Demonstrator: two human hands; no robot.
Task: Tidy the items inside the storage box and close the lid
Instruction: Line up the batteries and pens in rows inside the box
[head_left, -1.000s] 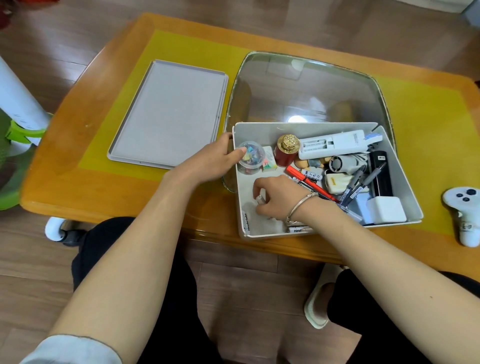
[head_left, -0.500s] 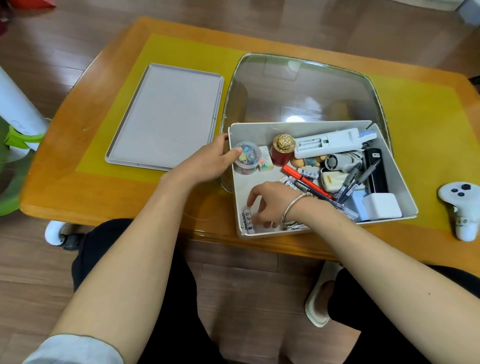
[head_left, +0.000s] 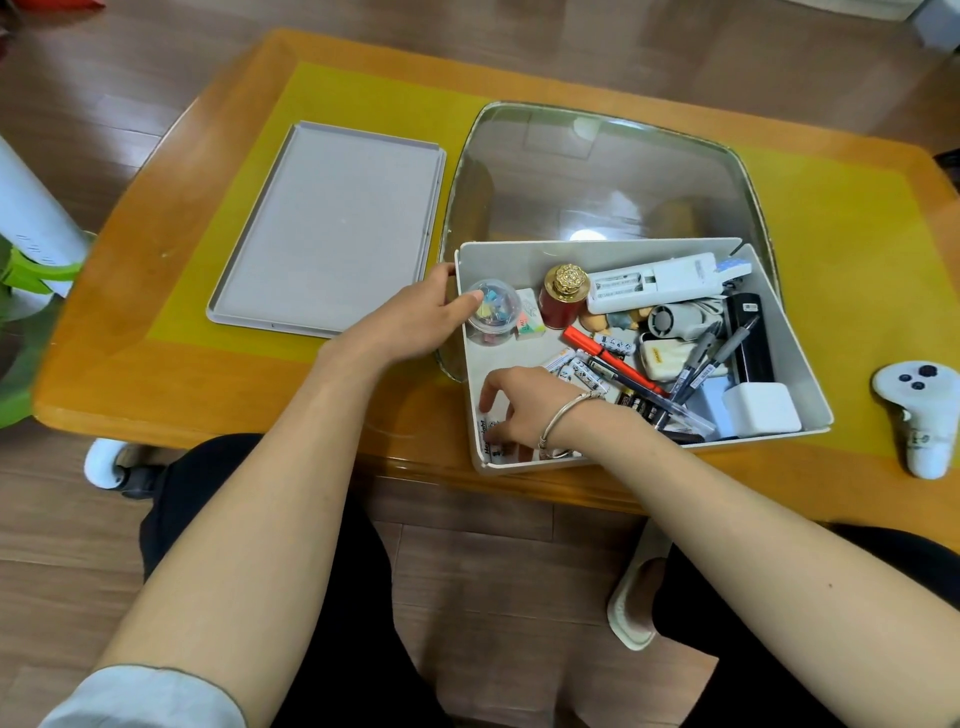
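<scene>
Two hands at storage box (head_left: 789, 332), left hand (head_left: 415, 325) gripping rim, lid (head_left: 332, 228) aside

Bright, even indoor light; a lamp glares off the clear glass tabletop pane (head_left: 587, 235); wide-angle bending at edges.

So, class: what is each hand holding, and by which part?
The left hand grips the box at its left wall, near the far corner. The right hand reaches into the near corner; whether it holds anything cannot be told.
</scene>
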